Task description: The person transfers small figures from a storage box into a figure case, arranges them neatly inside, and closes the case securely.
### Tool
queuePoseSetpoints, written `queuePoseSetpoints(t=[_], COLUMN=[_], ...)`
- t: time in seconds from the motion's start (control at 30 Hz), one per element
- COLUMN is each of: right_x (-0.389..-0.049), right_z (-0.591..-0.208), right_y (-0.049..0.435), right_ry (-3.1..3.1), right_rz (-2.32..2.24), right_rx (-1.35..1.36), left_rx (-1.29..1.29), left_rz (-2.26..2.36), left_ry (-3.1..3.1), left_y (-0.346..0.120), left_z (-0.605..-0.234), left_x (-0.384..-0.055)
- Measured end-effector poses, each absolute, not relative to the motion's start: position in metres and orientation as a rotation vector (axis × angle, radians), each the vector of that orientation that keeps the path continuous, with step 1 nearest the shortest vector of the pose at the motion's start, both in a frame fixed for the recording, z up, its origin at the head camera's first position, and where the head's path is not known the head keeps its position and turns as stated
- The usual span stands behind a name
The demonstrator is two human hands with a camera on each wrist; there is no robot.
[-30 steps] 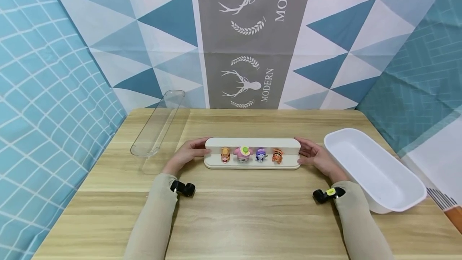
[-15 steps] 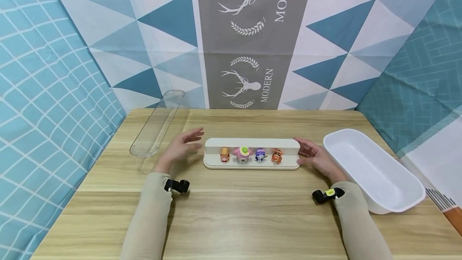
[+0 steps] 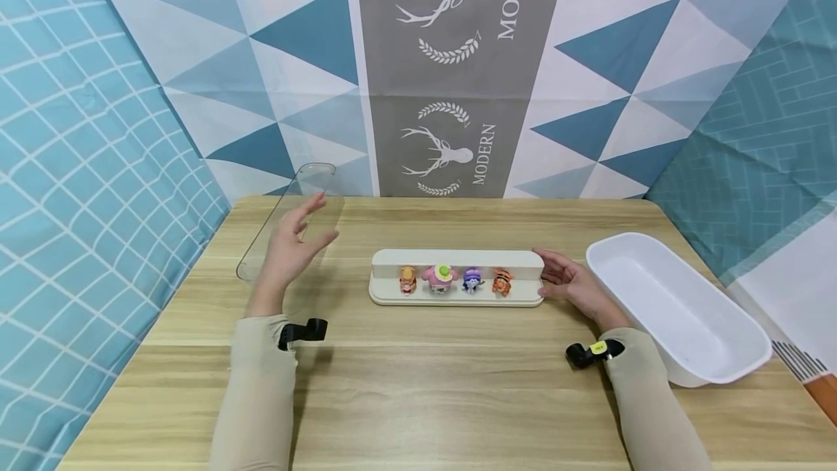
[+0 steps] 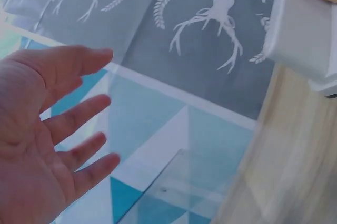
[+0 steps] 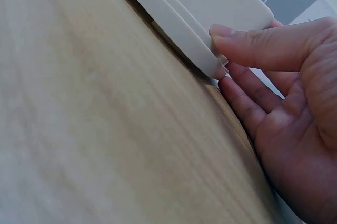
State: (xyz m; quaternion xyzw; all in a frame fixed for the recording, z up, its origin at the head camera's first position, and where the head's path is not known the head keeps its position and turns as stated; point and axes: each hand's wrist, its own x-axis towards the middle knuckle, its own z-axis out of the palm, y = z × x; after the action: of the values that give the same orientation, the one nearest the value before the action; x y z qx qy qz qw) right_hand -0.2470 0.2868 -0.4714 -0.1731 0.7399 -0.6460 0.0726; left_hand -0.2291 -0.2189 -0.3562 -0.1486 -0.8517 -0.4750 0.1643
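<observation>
A cream display stand (image 3: 392, 260) with a raised back step lies at the middle of the table. Several small figurines, among them a pink one (image 3: 440, 278) and an orange striped one (image 3: 502, 282), stand in a row on its lower ledge. At the stand's right end my right hand (image 3: 575, 288) grips the edge; in the right wrist view the thumb (image 5: 263, 48) lies on the base's rim with fingers at its end. My left hand (image 3: 288, 246), fingers spread and holding nothing, hovers over the clear plastic cover (image 3: 319, 179) and hides much of it.
A white plastic tub (image 3: 680, 304) sits at the table's right side, just beyond the right forearm. Patterned cloth (image 3: 458, 93) hangs along the back edge of the wooden table (image 3: 445, 384), with blue checked cloth (image 3: 98, 166) on the left.
My left hand has let go of the stand's left end and moved left and up to the clear cover, fingers spreading. The right hand and the stand have stayed in place.
</observation>
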Motion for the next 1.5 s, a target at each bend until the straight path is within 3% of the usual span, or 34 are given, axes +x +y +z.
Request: queuePoseSetpoints(t=[0.97, 1.2, 1.5], right_x=[-0.247, -0.245, -0.245], right_z=[-0.472, -0.471, -0.473], right_y=[0.288, 0.287, 0.285], right_ry=[2.195, 2.22, 2.231], right_rz=[-1.985, -1.964, -1.954], right_rx=[-0.623, -0.603, -0.589], left_rx=[0.252, 0.241, 0.111], left_rz=[-0.802, -0.793, -1.14], left_ry=[-2.926, -2.925, -2.831], left_y=[-0.246, -0.252, -0.279], left_z=[-0.345, -0.346, -0.353], left_x=[-0.203, -0.2, -0.191])
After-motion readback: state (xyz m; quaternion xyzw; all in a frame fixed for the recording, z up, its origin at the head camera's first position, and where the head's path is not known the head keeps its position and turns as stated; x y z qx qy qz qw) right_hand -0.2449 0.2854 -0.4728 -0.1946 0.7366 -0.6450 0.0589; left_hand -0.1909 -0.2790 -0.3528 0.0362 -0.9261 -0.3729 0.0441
